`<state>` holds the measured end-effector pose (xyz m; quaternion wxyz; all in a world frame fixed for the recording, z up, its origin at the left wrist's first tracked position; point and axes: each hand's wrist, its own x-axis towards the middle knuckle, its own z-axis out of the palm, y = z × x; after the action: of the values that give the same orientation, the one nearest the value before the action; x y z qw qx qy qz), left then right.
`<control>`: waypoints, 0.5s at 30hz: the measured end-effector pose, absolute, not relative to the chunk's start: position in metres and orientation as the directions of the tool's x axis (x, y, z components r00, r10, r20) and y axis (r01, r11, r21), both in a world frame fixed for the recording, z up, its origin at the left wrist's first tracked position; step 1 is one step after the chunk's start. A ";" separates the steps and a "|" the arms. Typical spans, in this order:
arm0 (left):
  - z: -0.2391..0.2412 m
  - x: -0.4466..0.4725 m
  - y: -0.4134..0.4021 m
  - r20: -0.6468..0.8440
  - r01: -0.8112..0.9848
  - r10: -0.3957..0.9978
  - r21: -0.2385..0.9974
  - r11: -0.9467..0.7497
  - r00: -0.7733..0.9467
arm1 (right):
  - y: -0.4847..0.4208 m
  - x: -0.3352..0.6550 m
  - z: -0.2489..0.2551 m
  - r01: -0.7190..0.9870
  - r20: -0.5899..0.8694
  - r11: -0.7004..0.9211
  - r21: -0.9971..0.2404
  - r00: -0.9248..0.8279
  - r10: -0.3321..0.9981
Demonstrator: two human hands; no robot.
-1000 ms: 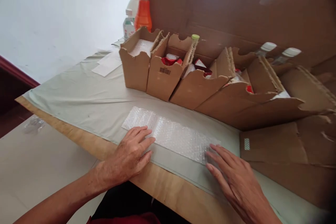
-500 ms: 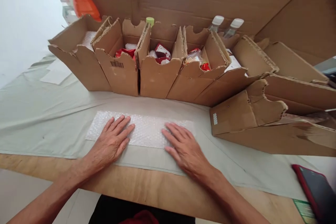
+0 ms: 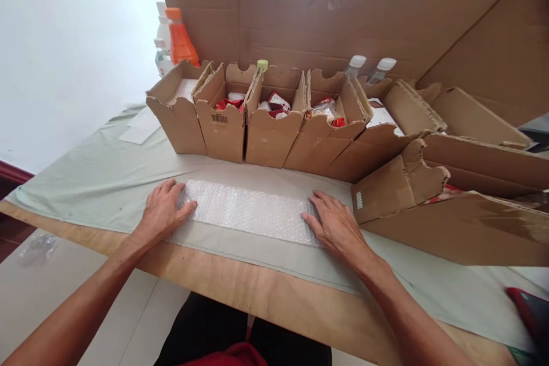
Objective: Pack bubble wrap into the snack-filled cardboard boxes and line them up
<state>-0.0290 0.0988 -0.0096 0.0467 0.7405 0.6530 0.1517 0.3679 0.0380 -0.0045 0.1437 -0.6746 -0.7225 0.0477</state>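
Note:
A long strip of clear bubble wrap (image 3: 249, 211) lies flat on the pale green cloth (image 3: 141, 197), close to the table's front edge. At its left end rests my left hand (image 3: 164, 209), thumb apart from the fingers and touching the strip's edge. My right hand (image 3: 337, 222) lies at the opposite end, its fingers stretched over the corner of the wrap. Neither hand grips anything. Directly behind the strip stands a row of open cardboard bins (image 3: 272, 140).
Another cardboard bin (image 3: 407, 223) lies angled to the right of my right hand. Behind the row stand an orange bottle (image 3: 180, 40) and white-capped bottles (image 3: 355, 64). A dark phone with a red edge (image 3: 529, 309) sits at the lower right. A tall cardboard panel (image 3: 291, 11) backs everything.
My hands have moved apart, from the top of the bubble wrap out to its two ends. The camera view has shifted, bringing more of the left table corner into sight.

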 end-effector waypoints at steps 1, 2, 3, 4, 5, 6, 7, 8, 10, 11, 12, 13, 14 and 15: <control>-0.012 -0.029 0.099 0.153 0.951 0.984 0.282 -0.128 0.087 | 0.039 0.366 -0.005 0.957 0.138 0.086 -0.278 -0.049 0.989; -0.013 -0.027 0.099 0.158 0.946 0.984 0.297 -0.128 0.083 | 0.038 0.365 -0.003 0.952 0.140 0.094 -0.292 -0.055 0.989; -0.014 -0.024 0.097 0.168 0.941 0.982 0.310 -0.134 0.085 | 0.033 0.364 -0.001 0.947 0.143 0.103 -0.303 -0.062 0.988; -0.012 -0.022 0.095 0.176 0.935 0.981 0.325 -0.141 0.086 | 0.026 0.363 0.002 0.945 0.146 0.107 -0.308 -0.064 0.987; -0.010 -0.019 0.092 0.182 0.928 0.979 0.341 -0.148 0.089 | 0.016 0.362 0.007 0.941 0.143 0.098 -0.324 -0.054 0.988; -0.005 -0.017 0.089 0.186 0.922 0.978 0.356 -0.154 0.092 | 0.004 0.360 0.012 0.930 0.129 0.073 -0.361 -0.027 0.991; 0.000 -0.015 0.087 0.190 0.915 0.977 0.370 -0.160 0.094 | -0.010 0.358 0.017 0.905 0.104 0.032 -0.423 0.013 0.994; 0.006 -0.013 0.086 0.195 0.909 0.976 0.382 -0.166 0.096 | -0.025 0.356 0.021 0.860 0.068 -0.017 -0.510 0.059 0.996; 0.019 -0.008 0.087 0.216 0.892 0.970 0.406 -0.197 0.116 | -0.059 0.347 0.025 0.684 -0.041 -0.128 -0.718 0.143 0.989; 0.024 -0.004 0.089 0.231 0.880 0.963 0.418 -0.227 0.139 | -0.076 0.341 0.025 0.560 -0.098 -0.181 -0.808 0.175 0.980; 0.029 0.004 0.094 0.247 0.864 0.954 0.428 -0.266 0.172 | -0.094 0.333 0.022 0.431 -0.145 -0.222 -0.875 0.205 0.968; 0.033 0.013 0.099 0.262 0.845 0.941 0.435 -0.311 0.212 | -0.111 0.324 0.017 0.296 -0.191 -0.258 -0.920 0.238 0.952; 0.036 0.026 0.105 0.276 0.823 0.926 0.440 -0.360 0.257 | -0.127 0.315 0.012 0.163 -0.231 -0.283 -0.945 0.277 0.933; 0.038 0.041 0.112 0.289 0.799 0.907 0.440 -0.409 0.306 | -0.142 0.305 0.005 0.048 -0.272 -0.301 -0.952 0.314 0.909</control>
<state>0.0413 0.1125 0.0380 0.1073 0.8008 0.5328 0.2516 0.3045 -0.1420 0.0049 0.4676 -0.6623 -0.3615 0.4605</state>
